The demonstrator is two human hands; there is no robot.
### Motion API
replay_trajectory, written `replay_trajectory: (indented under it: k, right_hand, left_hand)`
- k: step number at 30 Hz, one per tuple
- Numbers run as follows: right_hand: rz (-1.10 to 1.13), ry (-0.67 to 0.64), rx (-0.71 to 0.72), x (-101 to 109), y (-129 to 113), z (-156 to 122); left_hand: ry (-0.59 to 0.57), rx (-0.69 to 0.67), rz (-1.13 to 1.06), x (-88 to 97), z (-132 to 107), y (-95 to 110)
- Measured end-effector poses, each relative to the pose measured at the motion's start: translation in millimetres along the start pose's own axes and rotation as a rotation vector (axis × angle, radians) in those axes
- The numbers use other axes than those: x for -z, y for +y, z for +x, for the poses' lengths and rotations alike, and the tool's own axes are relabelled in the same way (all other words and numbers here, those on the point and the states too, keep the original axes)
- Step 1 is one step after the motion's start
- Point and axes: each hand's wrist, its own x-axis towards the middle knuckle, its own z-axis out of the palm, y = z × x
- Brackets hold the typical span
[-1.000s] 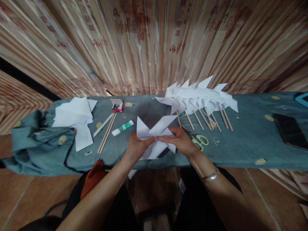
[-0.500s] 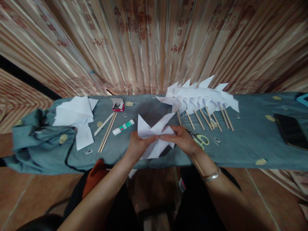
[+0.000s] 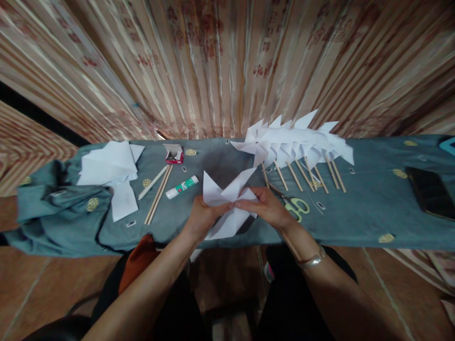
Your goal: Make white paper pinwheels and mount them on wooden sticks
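Both my hands pinch the middle of a white paper pinwheel [image 3: 227, 201] just above the near edge of the blue-grey cloth [image 3: 355, 213]. My left hand [image 3: 201, 218] grips it from the left, fingers closed on the folded points. My right hand [image 3: 265, 206] grips it from the right, thumb and fingers pressed at the centre. The paper's pointed flaps stick out above and below my fingers.
A row of finished white pinwheels on wooden sticks [image 3: 298, 142] lies at the back right. Green-handled scissors [image 3: 296, 206] lie beside my right hand. A glue stick [image 3: 181, 187], loose sticks [image 3: 158, 194], a small pin box [image 3: 174, 154], paper sheets [image 3: 110, 166] and a dark phone [image 3: 430, 192] lie about.
The pinwheel's upper right flap has folded in toward the centre and the paper looks more gathered. My hands stay almost where they were.
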Motion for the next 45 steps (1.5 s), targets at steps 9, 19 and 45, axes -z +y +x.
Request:
replay_trajectory:
  k: [9, 19, 45]
  right_hand:
    - [-0.007, -0.041, 0.002, -1, -3, 3]
    - [-0.032, -0.046, 0.042, -11, 2, 8]
    - [-0.03, -0.054, -0.021, -27, 2, 17]
  left_hand:
    - [0.045, -0.034, 0.075, 2.1, 0, 3]
    - [-0.001, -0.037, 0.082, 15.7, 2, -1]
    - [-0.074, -0.007, 0.06, 40.0, -9, 12]
